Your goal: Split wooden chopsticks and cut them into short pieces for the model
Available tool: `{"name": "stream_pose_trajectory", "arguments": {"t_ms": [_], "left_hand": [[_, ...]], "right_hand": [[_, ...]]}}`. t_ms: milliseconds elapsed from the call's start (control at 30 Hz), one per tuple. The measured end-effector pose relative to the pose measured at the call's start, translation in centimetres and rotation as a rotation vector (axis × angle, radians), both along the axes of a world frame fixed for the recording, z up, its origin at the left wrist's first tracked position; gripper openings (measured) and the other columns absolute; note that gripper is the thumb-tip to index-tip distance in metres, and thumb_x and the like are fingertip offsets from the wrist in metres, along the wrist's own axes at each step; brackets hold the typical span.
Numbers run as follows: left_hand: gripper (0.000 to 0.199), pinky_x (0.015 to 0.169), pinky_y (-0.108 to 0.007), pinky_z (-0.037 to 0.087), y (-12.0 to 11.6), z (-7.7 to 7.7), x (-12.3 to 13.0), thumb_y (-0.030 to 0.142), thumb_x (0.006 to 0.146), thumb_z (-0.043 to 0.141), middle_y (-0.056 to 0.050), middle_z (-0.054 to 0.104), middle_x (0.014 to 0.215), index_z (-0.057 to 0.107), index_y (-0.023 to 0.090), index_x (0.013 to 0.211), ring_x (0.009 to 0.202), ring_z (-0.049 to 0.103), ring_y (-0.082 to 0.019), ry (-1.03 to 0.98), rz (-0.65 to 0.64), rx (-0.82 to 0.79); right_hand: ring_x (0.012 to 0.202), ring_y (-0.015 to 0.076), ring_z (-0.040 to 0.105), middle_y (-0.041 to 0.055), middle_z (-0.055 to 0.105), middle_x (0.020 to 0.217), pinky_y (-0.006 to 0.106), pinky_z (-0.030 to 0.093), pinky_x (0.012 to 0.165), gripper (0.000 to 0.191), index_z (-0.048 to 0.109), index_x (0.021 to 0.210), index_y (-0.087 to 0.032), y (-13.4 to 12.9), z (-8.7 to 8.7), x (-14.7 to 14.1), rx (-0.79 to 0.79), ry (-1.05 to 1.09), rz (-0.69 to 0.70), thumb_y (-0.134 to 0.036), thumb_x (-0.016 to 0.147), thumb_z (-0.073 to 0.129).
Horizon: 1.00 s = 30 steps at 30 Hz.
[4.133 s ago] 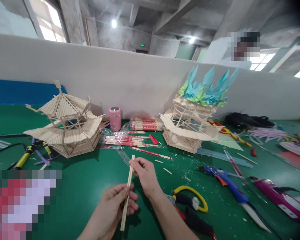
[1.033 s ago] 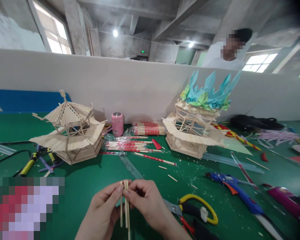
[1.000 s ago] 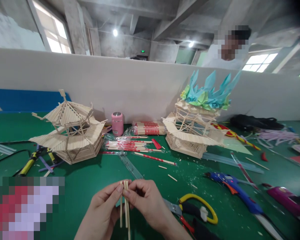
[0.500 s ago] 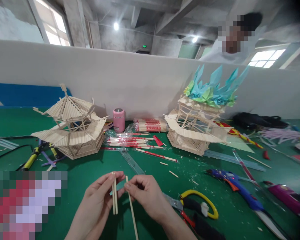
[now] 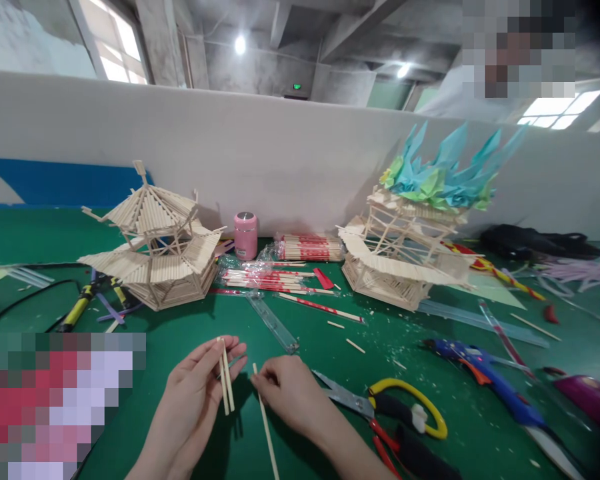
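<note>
Two short wooden sticks hang side by side from the fingers of my left hand, pinched near their upper ends. To the right, my right hand grips one longer wooden stick near its top; the stick slants down past the lower edge of the view. A gap separates the two hands. Scissors with yellow and red handles lie beside my right wrist. Beyond the hands lies a clear ruler.
Stick pavilions stand at left and right, the right one topped with blue paper. Between them are a pink flask and wrapped stick bundles. A blue glue gun lies right. A person stands behind the partition.
My hands have moved slightly apart, and the two short sticks tilt more. The view has shifted, so the table objects appear a little further right, except near the left hand.
</note>
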<state>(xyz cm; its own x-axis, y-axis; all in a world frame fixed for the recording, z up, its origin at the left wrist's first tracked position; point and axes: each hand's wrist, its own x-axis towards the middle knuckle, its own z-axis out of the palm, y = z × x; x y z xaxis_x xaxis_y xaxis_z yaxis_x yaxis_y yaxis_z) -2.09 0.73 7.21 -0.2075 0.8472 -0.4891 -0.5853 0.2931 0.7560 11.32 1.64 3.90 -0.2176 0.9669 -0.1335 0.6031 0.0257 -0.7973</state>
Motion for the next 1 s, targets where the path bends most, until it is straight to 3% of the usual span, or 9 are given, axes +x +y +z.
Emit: {"name": "stream_pose_trajectory", "arguments": {"t_ms": [133,333,500,700,1000], "left_hand": [[0.009,0.073,-0.032,0.053,-0.4,0.4,0.4,0.008,0.072,0.057,-0.010,0.069,0.077,0.065,0.010,0.069,0.081,0.064,-0.020,-0.038,-0.050,0.020],[0.013,0.064,-0.021,0.051,-0.8,0.6,1.8,0.020,0.065,0.067,-0.008,0.069,0.073,0.068,0.011,0.074,0.077,0.063,-0.017,-0.074,-0.169,0.041],[0.012,0.065,-0.021,0.050,-1.0,1.0,2.3,0.018,0.063,0.068,-0.009,0.070,0.072,0.068,0.010,0.072,0.072,0.063,-0.016,-0.113,-0.187,0.042],[0.008,0.059,-0.020,0.051,-0.8,1.2,2.5,0.014,0.068,0.063,-0.009,0.069,0.073,0.067,0.010,0.074,0.069,0.064,-0.016,-0.130,-0.185,0.029],[0.008,0.054,-0.020,0.052,-0.5,1.5,2.5,0.012,0.070,0.060,-0.009,0.069,0.071,0.067,0.010,0.073,0.064,0.064,-0.016,-0.114,-0.186,0.012]], "right_hand": [[0.051,0.0116,0.042,-0.0003,0.053,0.057,0.023,0.028,0.049,0.023,0.062,0.072,-0.017,-0.8,1.6,0.4,0.102,0.029,-0.016,-0.033,0.079,0.047],[0.046,0.0085,0.035,-0.0044,0.042,0.053,0.020,0.025,0.043,0.020,0.058,0.064,-0.016,-1.7,2.1,-0.2,0.023,0.366,0.075,-0.029,0.077,0.051],[0.049,0.0085,0.031,-0.0046,0.038,0.052,0.021,0.024,0.044,0.026,0.054,0.057,-0.015,-1.6,2.0,-0.2,-0.046,0.464,0.079,-0.033,0.076,0.052],[0.047,0.0093,0.040,-0.0021,0.048,0.052,0.021,0.030,0.046,0.029,0.055,0.057,-0.014,-1.2,2.3,0.1,-0.187,0.581,0.089,-0.039,0.072,0.056],[0.046,0.0087,0.043,-0.0031,0.050,0.050,0.020,0.033,0.046,0.027,0.053,0.055,-0.016,-1.3,2.2,0.1,-0.201,0.608,0.094,-0.037,0.071,0.057]]}}
